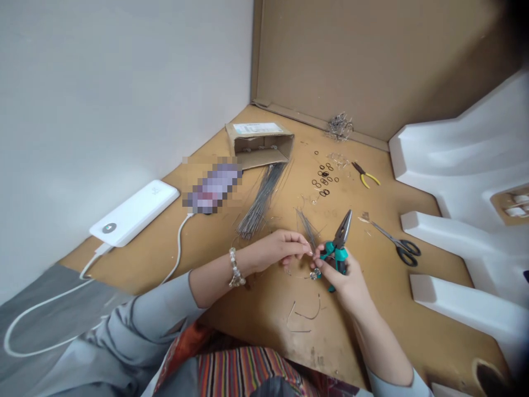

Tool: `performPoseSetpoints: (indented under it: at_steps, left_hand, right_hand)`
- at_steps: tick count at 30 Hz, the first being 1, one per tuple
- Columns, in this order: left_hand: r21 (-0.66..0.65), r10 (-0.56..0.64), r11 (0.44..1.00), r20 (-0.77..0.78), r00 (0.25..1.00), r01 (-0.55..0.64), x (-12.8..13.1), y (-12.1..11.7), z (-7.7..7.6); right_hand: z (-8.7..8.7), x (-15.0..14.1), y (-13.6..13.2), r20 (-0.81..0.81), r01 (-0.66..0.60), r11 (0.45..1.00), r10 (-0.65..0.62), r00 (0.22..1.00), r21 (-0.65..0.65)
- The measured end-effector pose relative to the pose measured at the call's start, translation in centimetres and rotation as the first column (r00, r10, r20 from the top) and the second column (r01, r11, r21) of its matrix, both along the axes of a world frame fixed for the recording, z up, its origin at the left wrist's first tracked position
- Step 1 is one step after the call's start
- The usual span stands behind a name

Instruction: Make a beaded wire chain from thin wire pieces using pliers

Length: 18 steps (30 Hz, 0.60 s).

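My right hand [341, 275] is closed around needle-nose pliers [341, 234] with teal and black handles, their jaws pointing up and away. Its thumb and forefinger also pinch close to my left hand [291, 248], whose fingertips are closed on a thin wire. Below the fingers hangs a curved wire with a small clear bead or ring [315, 274] on it. Just beyond my hands lies a small bunch of straight wires [306, 226]. Several loose bent wires [308, 316] rest on the table nearer my body. Exactly how the wire sits between the fingertips is hidden.
A big wire bundle [260, 207] lies before an open cardboard box [264, 157]. Farther right are black rings [325, 175], yellow-handled pliers [366, 175], scissors [399, 243] and a wire tangle [340, 127]. A white power bank [136, 212] and blurred phone [215, 187] sit left; white moulded packaging [438, 220] borders the right.
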<state>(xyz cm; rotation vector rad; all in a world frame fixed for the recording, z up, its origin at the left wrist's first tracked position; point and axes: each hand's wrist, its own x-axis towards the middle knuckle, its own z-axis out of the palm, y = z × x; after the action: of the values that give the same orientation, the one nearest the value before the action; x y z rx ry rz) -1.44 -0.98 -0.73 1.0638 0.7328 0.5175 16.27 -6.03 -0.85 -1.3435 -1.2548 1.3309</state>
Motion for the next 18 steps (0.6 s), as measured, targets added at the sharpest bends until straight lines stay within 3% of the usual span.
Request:
performPoseSetpoints:
  at_steps: [7,11,18]
  left_hand:
    - [0.012,-0.105,0.994,0.128,0.986,0.104,0.0,0.0,-0.8]
    - [0.002,-0.104,0.995,0.128,0.986,0.105,0.0,0.1,-0.6]
    - [0.004,-0.035,0.999,0.11,0.993,0.035,-0.3,0.4,0.0]
  right_hand:
    - [-0.2,-0.4,-0.1,-0.101,-0.015,1.0,0.016,0.995,0.011]
    - [-0.3,-0.3,-0.1,-0.106,-0.011,1.0,0.013,0.994,0.018]
    - [-0.1,0.6,0.1,0.079,-0.037,0.999,0.037,0.996,0.001]
